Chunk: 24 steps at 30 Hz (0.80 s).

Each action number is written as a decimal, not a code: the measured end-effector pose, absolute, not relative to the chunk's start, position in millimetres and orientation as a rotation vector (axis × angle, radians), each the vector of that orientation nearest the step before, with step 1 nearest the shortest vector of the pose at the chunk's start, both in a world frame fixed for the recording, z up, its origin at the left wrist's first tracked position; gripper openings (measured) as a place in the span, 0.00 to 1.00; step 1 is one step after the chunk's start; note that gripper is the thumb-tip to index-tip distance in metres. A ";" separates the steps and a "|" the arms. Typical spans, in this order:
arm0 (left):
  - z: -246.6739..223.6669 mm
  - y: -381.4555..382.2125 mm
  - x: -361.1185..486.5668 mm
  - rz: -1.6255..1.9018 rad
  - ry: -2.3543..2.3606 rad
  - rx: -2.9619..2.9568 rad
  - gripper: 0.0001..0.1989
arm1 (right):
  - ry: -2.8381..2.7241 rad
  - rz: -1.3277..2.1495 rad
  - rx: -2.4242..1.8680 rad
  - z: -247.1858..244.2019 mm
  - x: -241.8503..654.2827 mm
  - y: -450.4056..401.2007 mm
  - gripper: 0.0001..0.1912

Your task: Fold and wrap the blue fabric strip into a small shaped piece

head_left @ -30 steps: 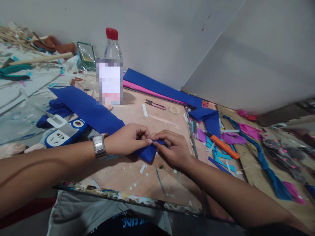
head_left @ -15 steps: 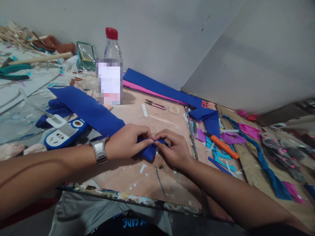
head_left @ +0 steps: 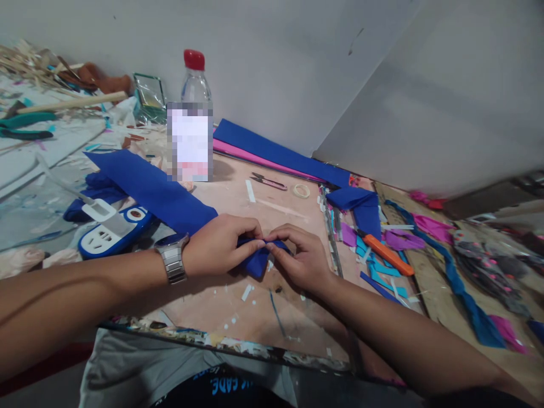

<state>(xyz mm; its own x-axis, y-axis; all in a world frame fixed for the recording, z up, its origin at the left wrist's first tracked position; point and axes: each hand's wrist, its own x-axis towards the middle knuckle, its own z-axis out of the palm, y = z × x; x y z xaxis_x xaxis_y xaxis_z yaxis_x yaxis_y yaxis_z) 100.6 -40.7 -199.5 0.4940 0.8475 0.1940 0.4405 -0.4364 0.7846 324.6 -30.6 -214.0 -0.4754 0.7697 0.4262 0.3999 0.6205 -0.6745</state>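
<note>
A long blue fabric strip [head_left: 170,190] runs from the upper left down to my hands, its end folded into a small bundle above the board. My left hand [head_left: 227,243], with a metal watch [head_left: 173,260] at the wrist, pinches this folded end between thumb and forefinger. Opposite it, my right hand [head_left: 304,255] pinches the same fold, and the fingertips of both hands almost meet. Part of the fold is hidden behind my fingers. Thread snips [head_left: 268,181] and a roll of pale tape [head_left: 301,191] lie on the board beyond my hands.
A red-capped bottle [head_left: 195,85] stands behind the strip. At left are a blue-and-white power socket [head_left: 102,241] and green-handled pliers [head_left: 28,124]. An orange utility knife [head_left: 389,253] lies among scraps at right. More blue fabric [head_left: 276,150] lies along the wall.
Both hands keep their pinch on the blue fabric strip, almost unmoved. The folded end has shifted very slightly between the fingers, and the whole view has moved a little.
</note>
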 end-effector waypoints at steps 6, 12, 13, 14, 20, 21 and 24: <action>-198.9 -43.0 101.2 0.754 1.072 2.115 0.08 | -2.124 0.649 -0.907 -214.5 325.3 -31.3 0.04; -199.3 -42.2 101.2 0.771 1.066 2.122 0.09 | -2.111 0.643 -0.929 -214.7 325.0 -31.9 0.04; -199.3 -42.2 101.1 0.768 1.063 2.127 0.08 | -2.116 0.648 -0.931 -214.7 325.0 -31.9 0.04; -199.3 -42.3 101.1 0.763 1.058 2.133 0.08 | -2.120 0.654 -0.928 -214.7 325.1 -31.9 0.04; -200.2 -42.3 100.5 0.744 1.052 2.196 0.10 | -2.138 0.724 -0.942 -216.2 326.8 -31.5 0.05; -200.6 -42.2 100.5 0.744 1.050 2.213 0.11 | -2.141 0.745 -0.944 -216.8 327.0 -31.5 0.06; -202.3 -41.7 100.6 0.739 1.043 2.252 0.11 | -2.141 0.806 -0.955 -218.9 327.1 -31.5 0.06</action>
<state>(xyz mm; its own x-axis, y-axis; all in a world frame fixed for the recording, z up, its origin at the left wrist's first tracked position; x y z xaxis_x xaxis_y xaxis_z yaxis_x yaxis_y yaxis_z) 100.6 -41.7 -202.3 0.5486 0.7984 0.2480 0.4991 -0.5508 0.6690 327.1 -31.5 -218.9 -0.5231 0.7950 0.3072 0.3953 0.5457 -0.7389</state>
